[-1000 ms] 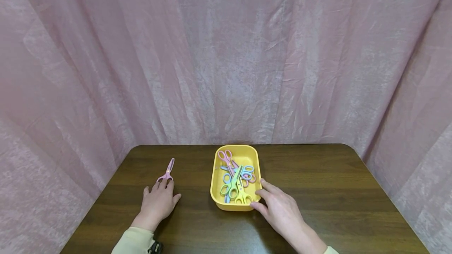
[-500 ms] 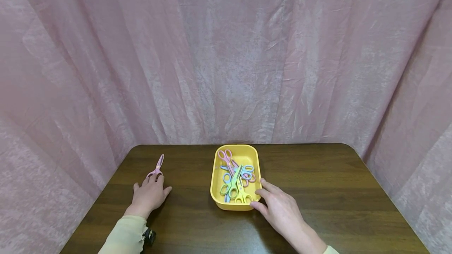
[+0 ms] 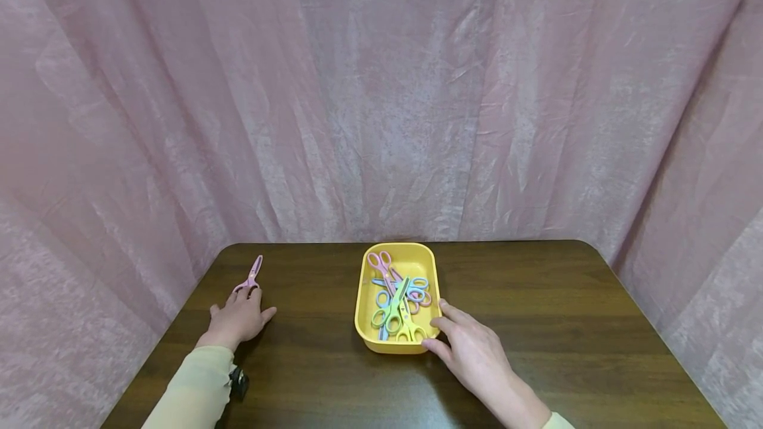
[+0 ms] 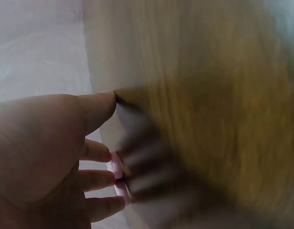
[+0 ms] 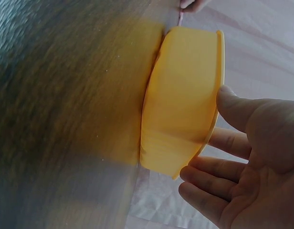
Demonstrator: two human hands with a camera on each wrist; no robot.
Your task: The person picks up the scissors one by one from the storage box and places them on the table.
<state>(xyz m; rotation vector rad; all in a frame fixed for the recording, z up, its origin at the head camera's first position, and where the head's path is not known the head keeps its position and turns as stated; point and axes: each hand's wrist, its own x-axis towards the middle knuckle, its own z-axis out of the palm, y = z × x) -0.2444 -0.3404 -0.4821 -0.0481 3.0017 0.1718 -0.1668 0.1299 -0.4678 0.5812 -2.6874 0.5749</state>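
Pink scissors lie on the table at the far left, blades pointing away from me. My left hand reaches over their handles with fingertips on the rings and thumb spread aside; in the left wrist view the fingertips touch the pink handle loops. A yellow bin stands at the centre. Inside lie several scissors, among them green scissors, yellow scissors, blue scissors and more pink ones. My right hand rests its thumb and fingertips against the bin's near right rim, fingers loosely extended.
The dark wooden table has rounded far corners. Pink curtains hang behind it and along both sides. A dark wrist device sits at my left sleeve.
My left hand has slid the pink scissors leftward and slightly away across the table, fingertips staying on the handles. My right hand and the bin have stayed put.
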